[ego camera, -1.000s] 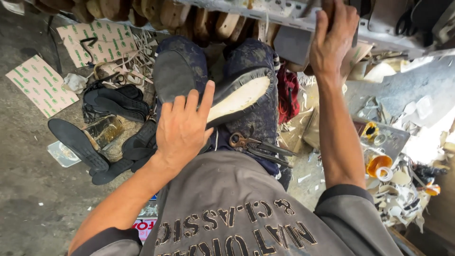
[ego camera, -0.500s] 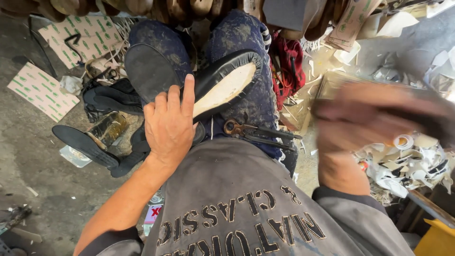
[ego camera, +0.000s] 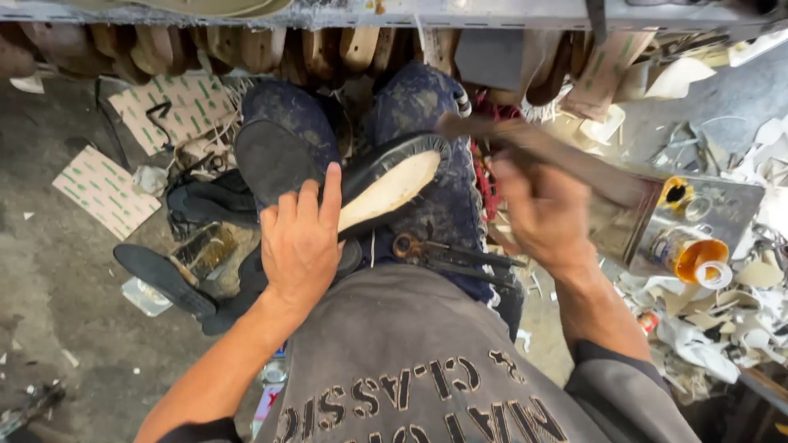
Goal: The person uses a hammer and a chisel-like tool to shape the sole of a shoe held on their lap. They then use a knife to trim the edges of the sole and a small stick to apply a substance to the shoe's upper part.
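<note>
Shoe sole (ego camera: 386, 184) lies across the person's lap, on the knees in dark blue speckled trousers (ego camera: 427, 107), its pale inner face turned up and its black rim showing along the far edge. The left hand (ego camera: 302, 246) rests flat on the near end of it, fingers stretched out and close together, pressing it down rather than gripping it. The right hand (ego camera: 546, 215) is closed around the handle of a brush (ego camera: 525, 143), which slants up and to the left; its blurred tip hangs just above the toe end of the sole, and whether it touches cannot be told.

Pincers (ego camera: 451, 256) with dark handles lie on the lap just beside the sole, between the two hands. To the right of the brush hand stands a square metal tin (ego camera: 706, 213) with an orange-capped bottle (ego camera: 694, 254) lying against it, among pale scraps of cut material (ego camera: 714, 336). On the grey floor at the left lie a black sole (ego camera: 160, 279), a heap of black shoe parts (ego camera: 201, 201) and white sheets with a green pattern (ego camera: 103, 189). A row of wooden shoe forms (ego camera: 246, 49) hangs under the shelf at the top.
</note>
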